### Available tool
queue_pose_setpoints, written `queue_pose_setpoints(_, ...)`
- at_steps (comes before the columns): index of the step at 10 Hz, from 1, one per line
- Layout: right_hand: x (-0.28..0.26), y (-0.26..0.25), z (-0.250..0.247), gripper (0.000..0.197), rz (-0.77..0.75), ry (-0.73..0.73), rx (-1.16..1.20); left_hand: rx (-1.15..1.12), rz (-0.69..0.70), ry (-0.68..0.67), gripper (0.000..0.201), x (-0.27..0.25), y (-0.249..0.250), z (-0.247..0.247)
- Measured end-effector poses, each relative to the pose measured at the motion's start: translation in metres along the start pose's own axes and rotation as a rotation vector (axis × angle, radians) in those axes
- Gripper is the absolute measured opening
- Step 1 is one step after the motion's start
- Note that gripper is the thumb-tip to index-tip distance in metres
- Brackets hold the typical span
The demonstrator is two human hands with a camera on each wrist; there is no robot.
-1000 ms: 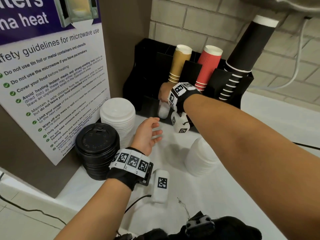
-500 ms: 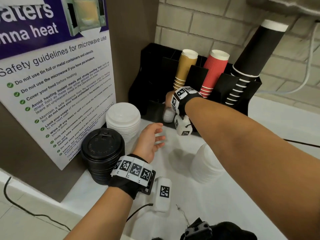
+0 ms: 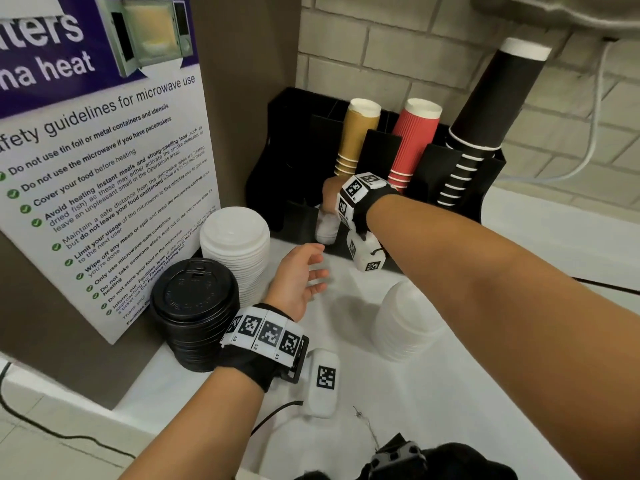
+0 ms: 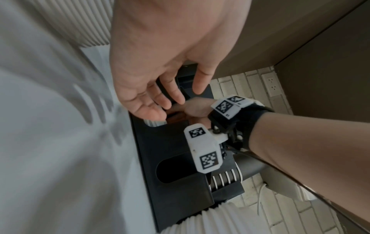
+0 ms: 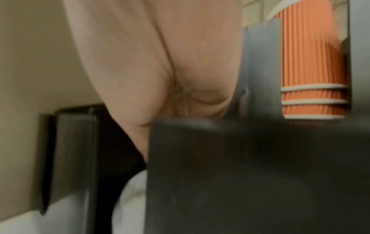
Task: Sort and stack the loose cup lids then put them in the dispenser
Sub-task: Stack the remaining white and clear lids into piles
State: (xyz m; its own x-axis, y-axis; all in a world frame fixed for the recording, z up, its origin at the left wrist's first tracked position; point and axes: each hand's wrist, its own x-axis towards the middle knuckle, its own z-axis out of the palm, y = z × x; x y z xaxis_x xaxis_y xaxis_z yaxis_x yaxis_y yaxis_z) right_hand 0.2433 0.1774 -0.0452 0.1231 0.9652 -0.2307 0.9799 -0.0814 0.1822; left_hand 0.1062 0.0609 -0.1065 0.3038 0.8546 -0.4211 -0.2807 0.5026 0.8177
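Observation:
A black dispenser (image 3: 294, 133) stands against the brick wall. My right hand (image 3: 330, 194) reaches into its lower front slot and grips a short stack of white lids (image 3: 325, 228) from above; the fingers are hidden behind the dispenser wall (image 5: 240, 174). My left hand (image 3: 301, 275) hovers above the counter just in front, palm turned right, fingers relaxed and holding nothing. A tall stack of white lids (image 3: 235, 244) and a stack of black lids (image 3: 194, 306) stand to its left. Another white lid stack (image 3: 405, 323) lies under my right forearm.
Brown cups (image 3: 356, 140), red cups (image 3: 414, 140) and black cups (image 3: 485, 109) stick up from the dispenser's upper slots. A microwave safety poster (image 3: 104, 168) covers the brown panel on the left. A white cable (image 3: 588, 157) hangs on the wall at the right.
Hardly anything differs. My right hand stays on the white lids at the dispenser slot, and my left hand keeps hovering with its fingers spread a little wider.

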Motion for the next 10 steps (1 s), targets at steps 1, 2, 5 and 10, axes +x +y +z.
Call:
queue_pose_setpoints(1, -0.018, 0.005, -0.020, 0.032, -0.042, 0.113, 0.061, 0.145, 0.074, -0.083, 0.020, -0.005, 0.006, 0.005)
queue_pose_setpoints(2, -0.049, 0.014, -0.049, 0.028, -0.070, 0.085, 0.204, 0.454, 0.164, -0.289, 0.039, -0.012, 0.009, 0.013)
queue_pose_setpoints(5, -0.168, 0.049, -0.045, 0.038, -0.215, -0.592, 0.133, 1.033, 0.251, -0.690, 0.110, -0.034, -0.034, 0.046)
queue_pose_setpoints(10, -0.183, 0.027, 0.020, 0.090, -0.320, -0.246, 0.241, 1.146, 0.341, -0.163, 0.081, -0.025, -0.028, 0.013)
